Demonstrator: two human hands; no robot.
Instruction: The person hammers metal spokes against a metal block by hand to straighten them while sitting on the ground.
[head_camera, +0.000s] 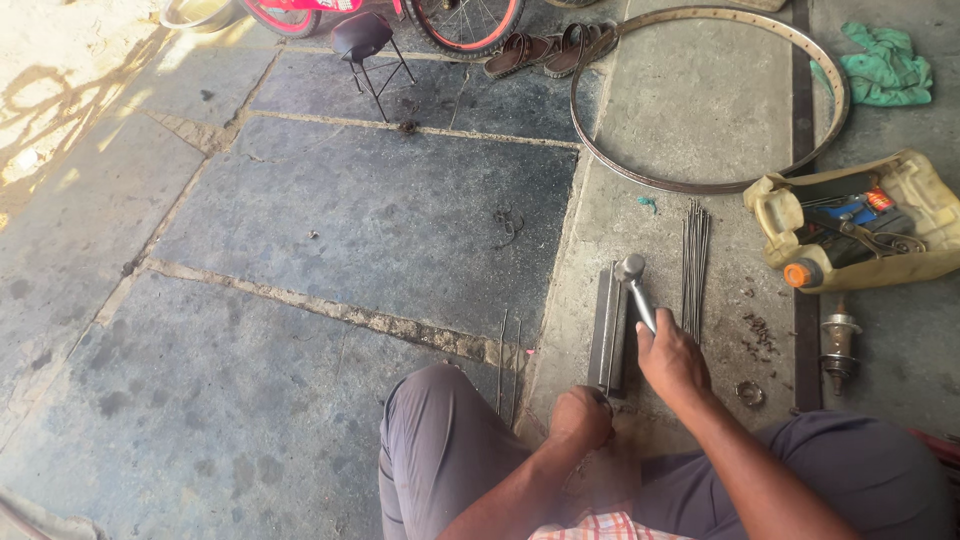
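Left hand (583, 415) pinches spoke (609, 330) on steel block (606, 335); right hand (672, 358) grips hammer (636, 290). Cut jerrycan (905, 185) of tools right of block.

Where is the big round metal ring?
In the head view, the wheel rim lies flat on the floor at the upper right, between the sandals and the green cloth.

At your two o'clock lies a cut-open yellowish plastic jug (900, 215) with an orange cap (797, 273), tools inside it.

Sharp daylight, sun glare upper left
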